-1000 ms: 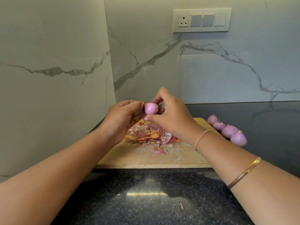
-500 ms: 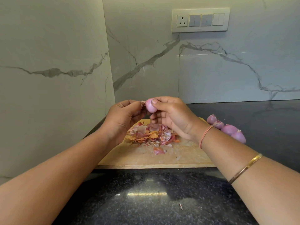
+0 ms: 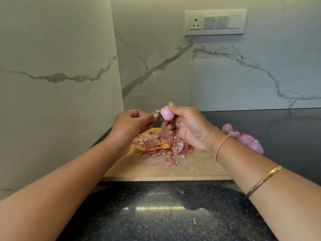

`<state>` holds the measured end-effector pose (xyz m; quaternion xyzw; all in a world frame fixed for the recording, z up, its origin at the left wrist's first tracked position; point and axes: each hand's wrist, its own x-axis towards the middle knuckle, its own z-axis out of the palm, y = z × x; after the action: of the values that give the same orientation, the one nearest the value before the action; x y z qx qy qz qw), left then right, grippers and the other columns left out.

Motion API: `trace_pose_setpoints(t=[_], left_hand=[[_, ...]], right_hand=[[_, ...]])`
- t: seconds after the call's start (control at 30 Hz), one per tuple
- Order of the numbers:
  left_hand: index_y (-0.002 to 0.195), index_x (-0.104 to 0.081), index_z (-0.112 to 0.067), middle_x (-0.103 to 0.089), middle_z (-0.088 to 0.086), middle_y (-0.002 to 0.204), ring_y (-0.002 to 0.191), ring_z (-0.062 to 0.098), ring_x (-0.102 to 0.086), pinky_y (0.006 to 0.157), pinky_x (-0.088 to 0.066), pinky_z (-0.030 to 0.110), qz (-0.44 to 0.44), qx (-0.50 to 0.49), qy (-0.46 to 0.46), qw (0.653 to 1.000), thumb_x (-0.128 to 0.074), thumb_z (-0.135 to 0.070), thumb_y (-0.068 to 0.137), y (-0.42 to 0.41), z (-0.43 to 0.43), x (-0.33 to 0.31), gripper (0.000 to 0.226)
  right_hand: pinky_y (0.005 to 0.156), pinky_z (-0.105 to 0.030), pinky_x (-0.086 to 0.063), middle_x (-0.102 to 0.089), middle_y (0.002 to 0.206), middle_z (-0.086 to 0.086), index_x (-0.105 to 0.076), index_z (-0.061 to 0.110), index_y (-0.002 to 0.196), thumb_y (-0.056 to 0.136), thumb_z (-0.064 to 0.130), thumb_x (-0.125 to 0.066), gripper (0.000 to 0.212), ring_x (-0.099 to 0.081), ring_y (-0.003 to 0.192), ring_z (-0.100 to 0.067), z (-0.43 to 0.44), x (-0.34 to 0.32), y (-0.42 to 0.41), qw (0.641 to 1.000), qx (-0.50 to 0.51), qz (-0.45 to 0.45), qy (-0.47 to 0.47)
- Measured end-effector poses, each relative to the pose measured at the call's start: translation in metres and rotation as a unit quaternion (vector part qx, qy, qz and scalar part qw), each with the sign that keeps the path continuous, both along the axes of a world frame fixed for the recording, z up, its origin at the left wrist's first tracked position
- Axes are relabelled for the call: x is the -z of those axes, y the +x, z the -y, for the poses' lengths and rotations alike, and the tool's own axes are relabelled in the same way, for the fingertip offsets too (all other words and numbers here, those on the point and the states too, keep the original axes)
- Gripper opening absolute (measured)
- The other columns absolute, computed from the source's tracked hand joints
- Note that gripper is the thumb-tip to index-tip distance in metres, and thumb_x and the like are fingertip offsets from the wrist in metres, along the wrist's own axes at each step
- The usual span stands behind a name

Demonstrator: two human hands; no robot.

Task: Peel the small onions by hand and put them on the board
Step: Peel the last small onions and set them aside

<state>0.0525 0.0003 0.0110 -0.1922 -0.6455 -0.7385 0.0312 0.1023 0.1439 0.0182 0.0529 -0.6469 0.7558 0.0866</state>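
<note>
A grey-veined marble wall [image 3: 156,70] and a black speckled counter [image 3: 156,216] frame the work. The fingers of my right hand [image 3: 189,129] are curled round a small pink onion [image 3: 167,113], thumb on top. They hold it in the air above the far end of the wooden board [image 3: 191,169]. My left hand [image 3: 132,126] pinches a dry strip of skin [image 3: 157,111] at the onion's tip between thumb and forefinger.

The onion looks almost bare, so I judge this the last of the peeling for this one. The next move calls for a short pull to the left to tear the strip free and let it drop. Then I need to check the far side, which I cannot see, before setting the onion down on the board.

Below my hands a heap of peelings [image 3: 161,143] lies on the board. Four peeled onions [image 3: 245,139] sit in a row just beside the board's right edge, seemingly on the counter rather than the wood. A gold bangle [image 3: 264,181] circles my right forearm.

On the wall a switch plate [image 3: 215,22] carries a socket and switches. No brand, label or writing can be read anywhere.
</note>
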Motion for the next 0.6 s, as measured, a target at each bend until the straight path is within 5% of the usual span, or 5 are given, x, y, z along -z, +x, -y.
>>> trace_pose_setpoints(t=[0.2, 0.37, 0.6], left_hand=[[0.095, -0.066, -0.019, -0.071, 0.007, 0.091, 0.078, 0.015, -0.069, 0.071, -0.057, 0.023, -0.087, 0.031, -0.058, 0.994, -0.067, -0.012, 0.085, 0.0032, -0.0011, 0.0014, 0.013], [0.091, -0.073, -0.012, -0.074, 0.01, 0.083, 0.083, 0.027, -0.071, 0.08, -0.058, 0.036, -0.155, 0.003, -0.097, 0.983, -0.068, -0.011, 0.085, 0.004, -0.0007, 0.0027, 0.008], [0.075, -0.068, -0.022, -0.072, -0.007, 0.075, 0.069, 0.008, -0.07, 0.07, -0.059, 0.028, -0.258, -0.078, -0.184, 0.945, -0.066, -0.009, 0.085, 0.004, 0.0012, 0.0024, 0.017]], right_hand=[[0.05, -0.022, -0.04, -0.051, 0.068, -0.009, -0.059, 0.002, 0.095, 0.098, 0.029, -0.047, 0.03, -0.044, 0.051, -0.011, -0.0005, -0.0002, -0.0003, 1.0, 0.017, -0.002, 0.013], [0.048, -0.022, -0.041, -0.05, 0.068, -0.011, -0.06, -0.004, 0.104, 0.097, 0.03, -0.05, 0.036, -0.042, 0.052, -0.012, 0.0014, 0.0015, -0.001, 0.999, 0.021, -0.006, 0.04], [0.049, -0.022, -0.037, -0.049, 0.066, -0.009, -0.064, 0.0, 0.095, 0.096, 0.027, -0.054, 0.029, -0.039, 0.053, -0.013, 0.0033, 0.0022, -0.0007, 0.998, 0.026, -0.008, 0.057]])
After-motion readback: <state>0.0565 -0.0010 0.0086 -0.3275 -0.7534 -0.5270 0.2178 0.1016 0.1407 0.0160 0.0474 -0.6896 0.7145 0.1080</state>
